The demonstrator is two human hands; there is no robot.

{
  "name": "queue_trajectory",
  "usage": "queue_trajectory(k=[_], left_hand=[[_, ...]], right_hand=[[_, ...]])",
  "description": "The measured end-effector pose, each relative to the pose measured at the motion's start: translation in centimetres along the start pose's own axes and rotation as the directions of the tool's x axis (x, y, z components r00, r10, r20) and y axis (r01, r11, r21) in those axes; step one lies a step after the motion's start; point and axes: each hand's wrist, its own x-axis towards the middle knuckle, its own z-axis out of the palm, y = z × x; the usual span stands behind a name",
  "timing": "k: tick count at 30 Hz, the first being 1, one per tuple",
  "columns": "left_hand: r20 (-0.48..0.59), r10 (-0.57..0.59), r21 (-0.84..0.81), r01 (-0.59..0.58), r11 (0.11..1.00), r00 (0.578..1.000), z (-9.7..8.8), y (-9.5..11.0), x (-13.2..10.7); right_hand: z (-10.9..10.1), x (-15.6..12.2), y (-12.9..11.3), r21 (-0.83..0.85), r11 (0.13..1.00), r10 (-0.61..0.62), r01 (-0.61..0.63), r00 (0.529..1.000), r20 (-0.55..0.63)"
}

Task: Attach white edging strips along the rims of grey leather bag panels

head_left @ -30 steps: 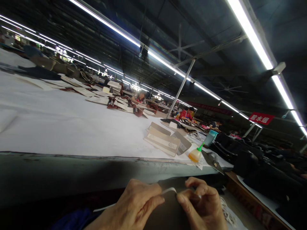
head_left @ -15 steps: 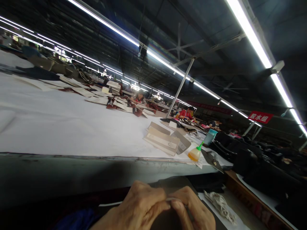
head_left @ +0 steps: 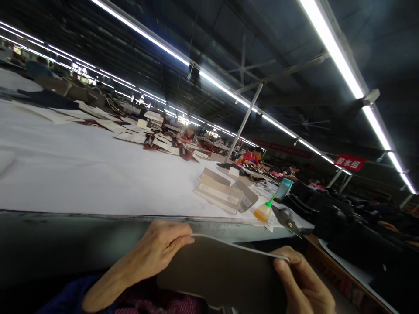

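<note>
A dark brown-grey leather-like panel [head_left: 225,270] with a pale strip along its top edge hangs between my hands, below the table's front edge. My left hand [head_left: 163,246] pinches its upper left corner between thumb and fingers. At the upper right corner my right hand [head_left: 299,279] grips the same edge, thumb in front. The panel's lower part drops toward my lap and runs out of view at the bottom.
Ahead is a white-covered table [head_left: 98,174] with beige and grey cut panels [head_left: 219,194]. A squeeze bottle [head_left: 263,211] with a green nozzle and a blue-lidded container [head_left: 283,189] stand at its right end. Black goods [head_left: 347,240] are piled at right. Co-workers sit farther off.
My hands, close together before, have moved apart along the panel's edge. The panel has been raised and now shows broad side on. The view has shifted slightly.
</note>
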Motion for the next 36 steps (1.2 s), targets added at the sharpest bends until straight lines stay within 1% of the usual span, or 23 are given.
queue_trajectory(k=[1, 2, 3, 5, 6, 7, 9, 11, 12, 13, 15, 16, 17, 18, 19, 22, 23, 25, 28, 32, 35, 36], left_hand=[[-0.004, 0.016, 0.019, -0.015, 1.0, 1.0, 0.1, 0.0, 0.0], [0.006, 0.035, 0.034, -0.035, 0.999, 0.999, 0.2, 0.1, -0.1], [0.024, 0.058, 0.044, -0.059, 0.997, 0.998, 0.4, 0.3, -0.2], [0.074, 0.102, 0.067, -0.107, 0.992, 0.992, 1.1, 0.8, -0.4], [0.103, 0.117, 0.081, -0.126, 0.989, 0.988, 1.5, 1.1, -0.5], [0.132, 0.128, 0.095, -0.141, 0.985, 0.983, 1.9, 1.3, -0.5], [0.169, 0.142, 0.104, -0.161, 0.981, 0.975, 2.5, 1.4, -0.6], [0.158, 0.159, 0.091, -0.175, 0.98, 0.975, 2.5, 1.2, -0.5], [0.126, 0.169, 0.084, -0.18, 0.98, 0.977, 2.2, 1.0, -0.4], [0.082, 0.18, 0.077, -0.186, 0.98, 0.98, 1.8, 0.8, -0.2], [-0.016, 0.203, 0.076, -0.201, 0.977, 0.979, 0.8, 0.4, 0.0], [-0.057, 0.214, 0.083, -0.209, 0.974, 0.975, 0.4, 0.2, 0.2], [-0.091, 0.224, 0.09, -0.216, 0.972, 0.97, 0.0, 0.2, 0.2], [-0.12, 0.234, 0.099, -0.223, 0.97, 0.965, -0.4, 0.2, 0.3], [-0.143, 0.242, 0.111, -0.228, 0.967, 0.96, -0.6, 0.3, 0.3], [-0.206, 0.3, 0.177, -0.266, 0.948, 0.931, -1.1, 0.9, 0.3], [-0.215, 0.329, 0.218, -0.283, 0.934, 0.92, -1.3, 1.2, 0.3], [-0.22, 0.378, 0.302, -0.305, 0.903, 0.899, -1.5, 1.5, 0.1], [-0.228, 0.407, 0.378, -0.304, 0.874, 0.884, -1.7, 1.5, -0.1], [-0.202, 0.405, 0.398, -0.303, 0.866, 0.891, -1.9, 1.1, -0.3], [-0.207, 0.407, 0.397, -0.303, 0.866, 0.89, -1.9, 1.0, -0.2], [-0.207, 0.405, 0.392, -0.304, 0.868, 0.89, -1.9, 0.9, -0.1]], right_hand=[[0.1, 0.1, 0.2, -0.068, 0.994, -0.082, 0.085, 0.996, 0.041], [0.3, 0.2, 0.3, -0.141, 0.974, -0.166, 0.179, 0.981, 0.104], [0.8, 0.1, 0.2, -0.21, 0.937, -0.242, 0.278, 0.953, 0.184], [2.2, -0.1, -0.2, -0.281, 0.854, -0.325, 0.437, 0.871, 0.367], [3.0, -0.2, -0.5, -0.282, 0.824, -0.348, 0.491, 0.832, 0.432], [3.8, -0.4, -0.7, -0.278, 0.802, -0.373, 0.53, 0.806, 0.46], [4.7, -0.5, -0.8, -0.251, 0.795, -0.396, 0.553, 0.785, 0.477], [4.4, -0.4, -0.5, -0.215, 0.845, -0.341, 0.489, 0.803, 0.488], [3.7, -0.2, -0.2, -0.202, 0.885, -0.277, 0.419, 0.823, 0.495], [2.9, -0.1, 0.1, -0.197, 0.928, -0.192, 0.317, 0.857, 0.478], [1.1, 0.0, 0.7, -0.165, 0.985, 0.015, 0.049, 0.931, 0.365], [0.3, 0.0, 0.9, -0.121, 0.99, 0.107, -0.075, 0.952, 0.287], [-0.2, 0.0, 0.9, -0.06, 0.983, 0.182, -0.172, 0.958, 0.223], [-0.5, 0.0, 0.7, 0.017, 0.974, 0.219, -0.226, 0.96, 0.174], [-0.5, 0.0, 0.4, 0.095, 0.966, 0.227, -0.241, 0.964, 0.138], [0.3, -0.1, -0.5, 0.274, 0.947, 0.167, -0.166, 0.986, 0.022], [0.7, -0.2, -0.7, 0.309, 0.942, 0.141, -0.13, 0.99, -0.015], [1.1, -0.4, -0.7, 0.325, 0.942, 0.105, -0.08, 0.993, -0.059], [1.2, -0.6, -0.3, 0.288, 0.957, -0.008, 0.025, 0.998, -0.057], [0.9, -0.4, -0.4, 0.268, 0.941, -0.203, 0.205, 0.979, -0.038], [1.0, -0.1, -1.0, 0.265, 0.922, -0.284, 0.283, 0.958, -0.038], [1.0, -0.1, -1.2, 0.265, 0.92, -0.289, 0.288, 0.957, -0.037]])
